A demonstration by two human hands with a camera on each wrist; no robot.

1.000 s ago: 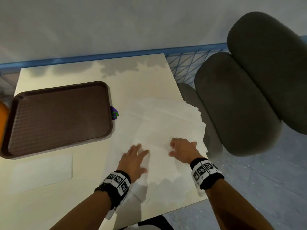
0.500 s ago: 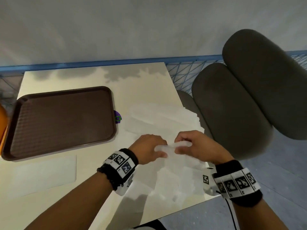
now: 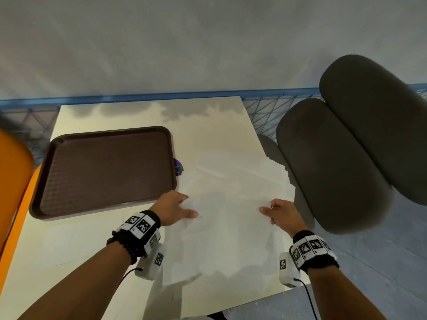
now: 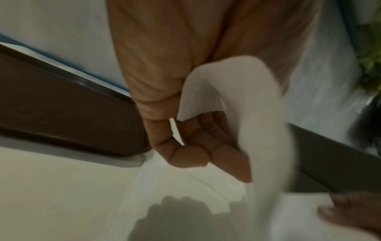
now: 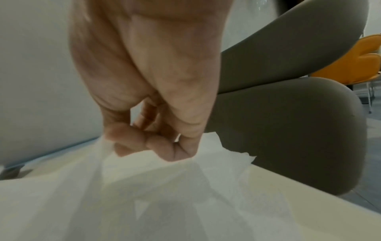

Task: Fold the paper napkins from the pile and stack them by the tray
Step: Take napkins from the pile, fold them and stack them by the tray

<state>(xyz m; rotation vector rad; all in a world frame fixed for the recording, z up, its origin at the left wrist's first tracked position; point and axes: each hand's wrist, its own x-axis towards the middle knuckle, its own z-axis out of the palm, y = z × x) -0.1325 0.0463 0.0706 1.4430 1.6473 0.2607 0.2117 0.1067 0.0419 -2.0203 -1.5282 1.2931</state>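
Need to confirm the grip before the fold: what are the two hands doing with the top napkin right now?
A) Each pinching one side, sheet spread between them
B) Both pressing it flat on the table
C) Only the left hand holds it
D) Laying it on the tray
A: the left hand and right hand each pinch a side of the napkin, spread between them above the pile, beside the tray.

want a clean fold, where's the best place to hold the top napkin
By its two far corners, one from each side, as the left hand and right hand pinch the napkin now. It is thin and limp, sagging between them, so spread grips likely keep the edge taut.
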